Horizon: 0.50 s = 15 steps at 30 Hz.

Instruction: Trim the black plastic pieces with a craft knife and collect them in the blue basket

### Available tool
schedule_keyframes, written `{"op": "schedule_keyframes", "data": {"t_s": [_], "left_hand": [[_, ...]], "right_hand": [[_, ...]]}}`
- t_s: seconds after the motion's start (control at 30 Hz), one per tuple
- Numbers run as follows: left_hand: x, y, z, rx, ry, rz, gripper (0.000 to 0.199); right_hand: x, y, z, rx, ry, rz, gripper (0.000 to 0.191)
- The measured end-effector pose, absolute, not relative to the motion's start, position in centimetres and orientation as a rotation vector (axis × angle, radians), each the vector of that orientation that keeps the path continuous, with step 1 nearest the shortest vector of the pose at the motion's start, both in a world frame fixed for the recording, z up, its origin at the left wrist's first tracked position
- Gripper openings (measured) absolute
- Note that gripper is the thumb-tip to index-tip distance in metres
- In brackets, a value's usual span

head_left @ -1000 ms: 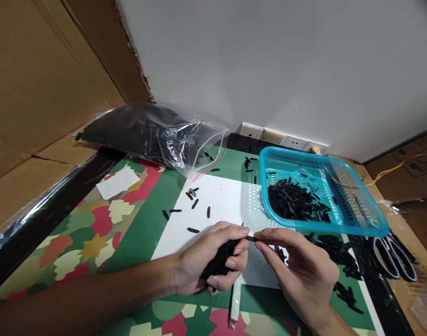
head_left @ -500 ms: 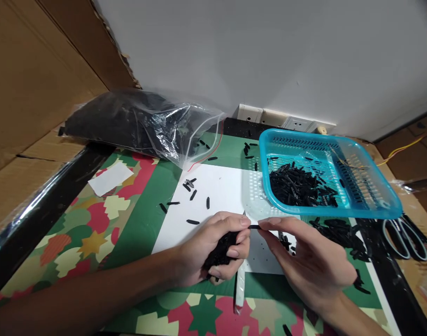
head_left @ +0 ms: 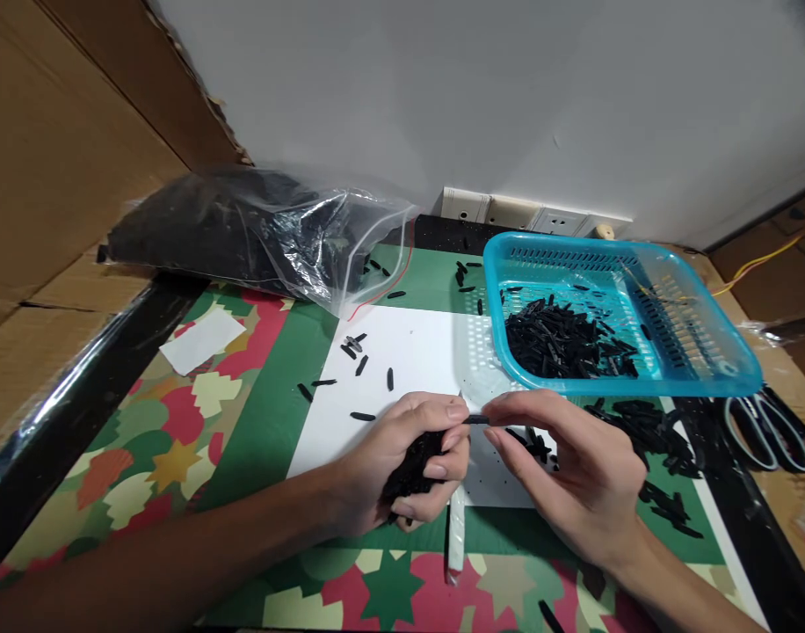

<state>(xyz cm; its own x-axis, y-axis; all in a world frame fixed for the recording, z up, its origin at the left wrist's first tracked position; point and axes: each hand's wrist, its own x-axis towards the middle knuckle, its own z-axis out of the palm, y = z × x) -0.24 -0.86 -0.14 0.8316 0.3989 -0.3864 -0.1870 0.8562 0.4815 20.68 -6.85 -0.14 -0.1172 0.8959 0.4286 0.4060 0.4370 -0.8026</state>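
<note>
My left hand (head_left: 422, 462) is wrapped round a clump of black pieces (head_left: 412, 475), and its thumb and forefinger pinch one slim black piece (head_left: 478, 419) that points right. Beside that piece's right end is my right hand (head_left: 567, 466), thumb and forefinger parted, the forefinger at the tip. Under both hands lies a white sheet (head_left: 416, 347) with several loose black pieces on its left part. A blue basket (head_left: 719, 374) at the right holds a heap of black pieces (head_left: 561, 343). A white wrapped stick (head_left: 456, 536) lies below my left hand.
Scissors (head_left: 762, 431) lie right of the basket. More black pieces (head_left: 659, 435) are spread below it. A clear bag (head_left: 244, 229) filled with black material lies at the back left, near a white paper scrap (head_left: 201, 341). Sockets (head_left: 508, 213) line the wall's foot.
My right thumb has come away from the slim black piece and dropped lower, opening the pinch. My left hand keeps its grip. The view has shifted slightly.
</note>
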Motion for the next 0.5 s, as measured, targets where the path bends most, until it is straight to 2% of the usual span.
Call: {"op": "schedule_keyframes", "data": {"t_s": [0.07,0.17,0.5], "left_hand": [[-0.23,-0.82,-0.16,0.44,0.491,0.315,0.032],[-0.23,-0.79,-0.2,0.432,0.483,0.306,0.031],[-0.25,-0.7,-0.13,0.419,0.494,0.293,0.031]], "right_hand": [[20.74,-6.62,0.12,-1.17,-1.731,0.659,0.019],[20.65,-6.44,0.3,-1.187,-1.726,0.672,0.013],[20.57,-6.55,0.62,-1.182,-1.704,0.707,0.012]]}}
